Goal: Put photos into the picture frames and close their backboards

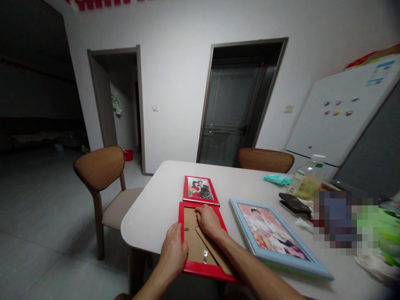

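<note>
A red picture frame (200, 268) lies face down at the table's near edge, its brown backing board (196, 241) upward with a folded-out stand strip. My left hand (174, 246) is closed around the frame's left edge. Near the top of the backing, my right hand (208, 218) has its fingers curled onto a small metal clip, partly covered by the fingertips. Two more metal pieces show on the board, one a hanger (205, 256) near the bottom. Just beyond lies a second red picture frame (200, 190), photo side up. To the right rests a larger light-blue picture frame (275, 237), also photo up.
On the table's (153, 200) right side are a clear bottle (308, 179) with yellowish liquid, a dark wallet-like item (293, 203), a teal packet (277, 179) and crumpled tissue. Wooden chairs stand at the left (101, 166) and far side (265, 160). A refrigerator (340, 108) is behind.
</note>
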`<action>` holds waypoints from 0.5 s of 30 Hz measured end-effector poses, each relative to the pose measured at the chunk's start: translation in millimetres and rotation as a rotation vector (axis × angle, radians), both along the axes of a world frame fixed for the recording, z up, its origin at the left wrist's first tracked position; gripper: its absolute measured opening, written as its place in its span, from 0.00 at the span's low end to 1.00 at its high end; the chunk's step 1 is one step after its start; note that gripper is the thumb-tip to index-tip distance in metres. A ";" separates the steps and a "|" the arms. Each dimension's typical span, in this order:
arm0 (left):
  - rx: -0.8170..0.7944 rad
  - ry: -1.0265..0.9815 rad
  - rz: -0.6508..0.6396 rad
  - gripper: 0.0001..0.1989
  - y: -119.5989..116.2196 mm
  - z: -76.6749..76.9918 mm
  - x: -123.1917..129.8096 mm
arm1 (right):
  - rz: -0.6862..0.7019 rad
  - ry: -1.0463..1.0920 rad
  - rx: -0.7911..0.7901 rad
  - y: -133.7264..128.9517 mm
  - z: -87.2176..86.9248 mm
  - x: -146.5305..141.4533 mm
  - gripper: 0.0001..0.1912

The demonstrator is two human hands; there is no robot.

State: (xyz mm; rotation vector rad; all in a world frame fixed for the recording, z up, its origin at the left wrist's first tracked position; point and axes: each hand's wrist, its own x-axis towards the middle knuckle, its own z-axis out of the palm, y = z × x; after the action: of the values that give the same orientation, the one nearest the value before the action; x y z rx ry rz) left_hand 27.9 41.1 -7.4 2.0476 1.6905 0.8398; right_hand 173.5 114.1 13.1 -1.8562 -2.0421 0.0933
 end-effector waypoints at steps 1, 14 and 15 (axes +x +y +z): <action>0.008 -0.014 0.000 0.28 0.1 -1.8 -0.3 | 0.021 0.005 0.018 -3.9 0.6 -0.4 0.16; 0.041 0.010 0.002 0.27 3.8 -8.8 0.3 | 0.292 0.190 0.044 -30.8 -0.8 -12.6 0.10; 0.046 0.011 0.004 0.27 3.7 -9.2 0.1 | 0.319 0.214 0.038 -34.0 1.6 -8.0 0.11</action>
State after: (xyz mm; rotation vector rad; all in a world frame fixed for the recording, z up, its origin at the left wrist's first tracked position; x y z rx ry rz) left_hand 28.0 44.8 -16.6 2.0837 1.6960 0.8783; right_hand 165.6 80.1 14.8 -1.4166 -2.1507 0.3213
